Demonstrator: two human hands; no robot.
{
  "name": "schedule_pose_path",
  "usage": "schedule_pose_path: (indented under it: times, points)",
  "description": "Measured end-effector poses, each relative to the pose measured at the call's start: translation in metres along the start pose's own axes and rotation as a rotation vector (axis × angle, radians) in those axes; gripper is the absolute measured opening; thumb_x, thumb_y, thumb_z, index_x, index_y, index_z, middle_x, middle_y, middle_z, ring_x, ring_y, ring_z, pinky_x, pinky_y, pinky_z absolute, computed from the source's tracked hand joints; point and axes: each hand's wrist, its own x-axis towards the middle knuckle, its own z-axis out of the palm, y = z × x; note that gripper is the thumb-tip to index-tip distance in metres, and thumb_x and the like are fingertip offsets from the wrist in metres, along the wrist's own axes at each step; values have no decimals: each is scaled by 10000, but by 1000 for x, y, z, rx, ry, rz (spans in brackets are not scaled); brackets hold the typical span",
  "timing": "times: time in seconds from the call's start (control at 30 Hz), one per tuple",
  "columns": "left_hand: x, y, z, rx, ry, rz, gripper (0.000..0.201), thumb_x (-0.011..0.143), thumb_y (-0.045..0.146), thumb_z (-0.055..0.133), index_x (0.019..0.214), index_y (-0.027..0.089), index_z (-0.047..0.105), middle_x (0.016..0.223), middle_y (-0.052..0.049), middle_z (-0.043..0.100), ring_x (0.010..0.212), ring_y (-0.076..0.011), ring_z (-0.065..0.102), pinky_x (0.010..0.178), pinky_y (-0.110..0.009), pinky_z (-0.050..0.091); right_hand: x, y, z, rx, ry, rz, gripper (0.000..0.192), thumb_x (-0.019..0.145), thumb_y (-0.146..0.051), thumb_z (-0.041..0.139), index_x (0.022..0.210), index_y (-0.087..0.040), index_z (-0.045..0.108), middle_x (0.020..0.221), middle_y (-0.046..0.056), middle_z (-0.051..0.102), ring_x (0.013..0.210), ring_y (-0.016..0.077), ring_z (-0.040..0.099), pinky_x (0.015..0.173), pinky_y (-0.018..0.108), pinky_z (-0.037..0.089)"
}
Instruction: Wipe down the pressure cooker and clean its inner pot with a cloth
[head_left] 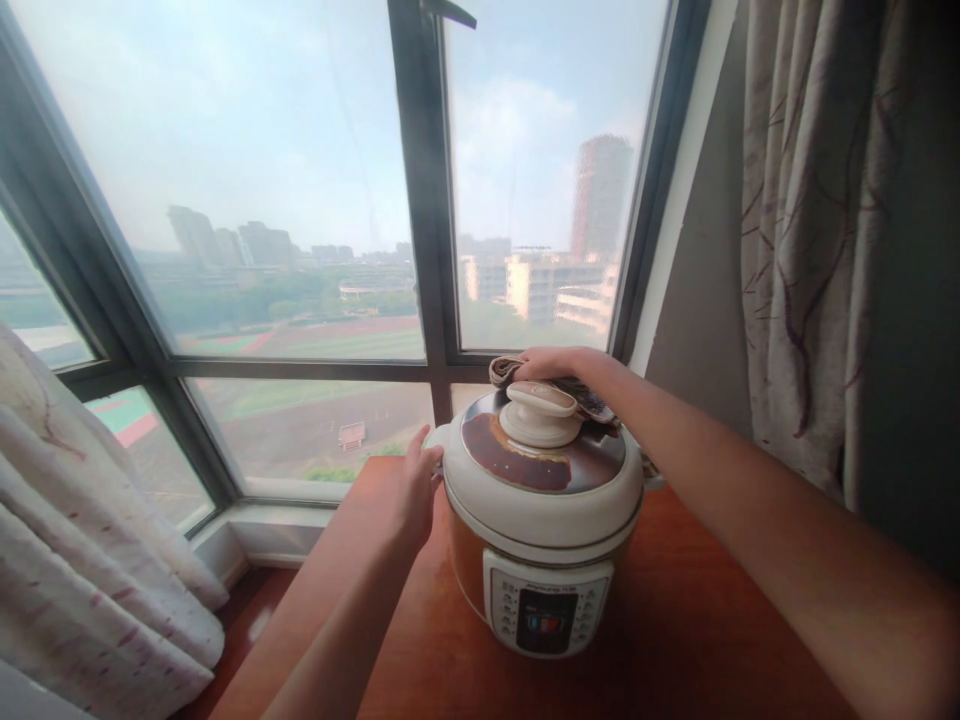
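A white and brown electric pressure cooker (544, 540) stands upright on the wooden table, its control panel facing me. Its lid (517, 462) is on, with a cream knob (541, 412) at the centre and a dark, glossy top. At the cooker's left side, my left hand (418, 490) grips the edge by the side handle; some of its fingers are hidden. My right hand (559, 362) reaches over the lid and presses a folded, patterned cloth (507, 371) against the back of it, behind the knob. The fingers are closed on the cloth and partly out of sight.
The reddish wooden table (697, 610) carries the cooker close to a large window with dark frames (424, 180). Pale curtains hang at the left (82, 540) and right (814, 220). Past the table's left edge lies a dark red floor (251, 615).
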Motion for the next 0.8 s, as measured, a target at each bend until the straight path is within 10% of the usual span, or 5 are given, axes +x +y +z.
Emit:
schedule_pose_path:
  times: [0.13, 0.3, 0.63, 0.8]
  points:
    - [4, 29, 2, 233, 63, 164, 650, 747, 296, 630, 1379, 177, 544, 1426, -131, 574, 1284, -303, 543, 1007, -374, 446, -11, 23, -1, 15, 88, 43, 230, 785, -296, 603, 899, -130, 714, 803, 88, 724, 674, 217, 628, 653, 309, 475]
    - [19, 57, 20, 458, -121, 211, 465, 749, 317, 579, 1161, 156, 723, 1197, -111, 726, 1171, -323, 625, 1029, -409, 442, -26, 48, 10, 97, 285, -13, 307, 842, -260, 535, 1075, -139, 693, 1077, 79, 741, 962, 230, 652, 833, 265, 484]
    - [29, 41, 21, 603, -150, 277, 444, 882, 424, 485, 1185, 195, 716, 1205, -76, 731, 1144, -291, 640, 1001, -386, 456, -101, 118, 43, 251, 529, -57, 389, 817, -345, 545, 1101, -139, 714, 1059, 109, 755, 1006, 311, 680, 927, 440, 525]
    - [28, 42, 22, 632, -124, 269, 430, 908, 414, 452, 1185, 218, 716, 1213, -61, 728, 1148, -277, 640, 983, -370, 462, -160, 117, 83, 305, 622, -418, 499, 927, -465, 512, 1347, -211, 602, 1373, 110, 630, 1277, 309, 570, 1095, 456, 431]
